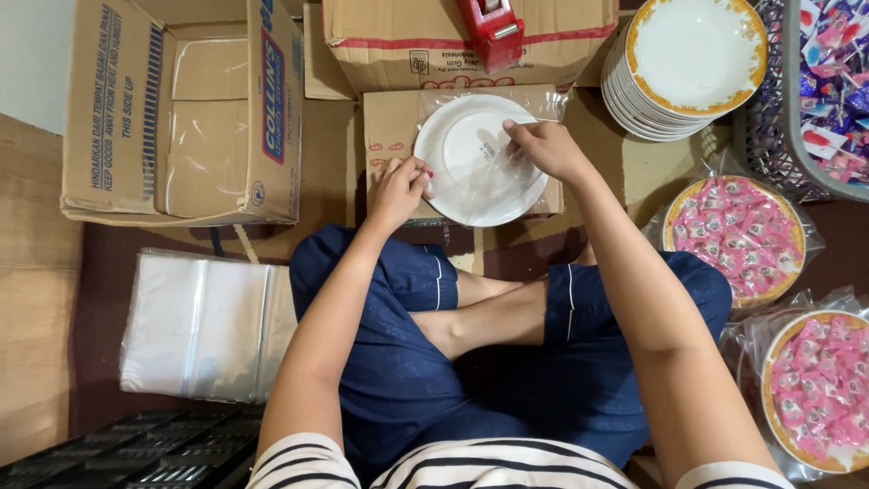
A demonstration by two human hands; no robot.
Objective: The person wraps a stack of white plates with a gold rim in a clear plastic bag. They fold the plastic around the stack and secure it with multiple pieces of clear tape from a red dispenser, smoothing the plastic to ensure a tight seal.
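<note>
A white plate point(475, 167) lies upside down on a small flat cardboard box point(391, 127), wrapped in a clear plastic bag point(543, 104). My left hand point(398, 190) pinches the plate's left rim and the plastic there. Over the plate's upper right part, my right hand point(543, 149) presses its fingers down on the plastic film. I sit cross-legged in dark blue trousers right behind the box.
An open empty carton point(186, 109) lies at the left, a pile of clear bags point(208, 326) below it. A red tape dispenser point(493, 32) sits on a closed carton. At the right: stacked gold-rimmed plates point(688, 68), two bagged plates of pink sweets point(738, 235), a sweets basket point(828, 91).
</note>
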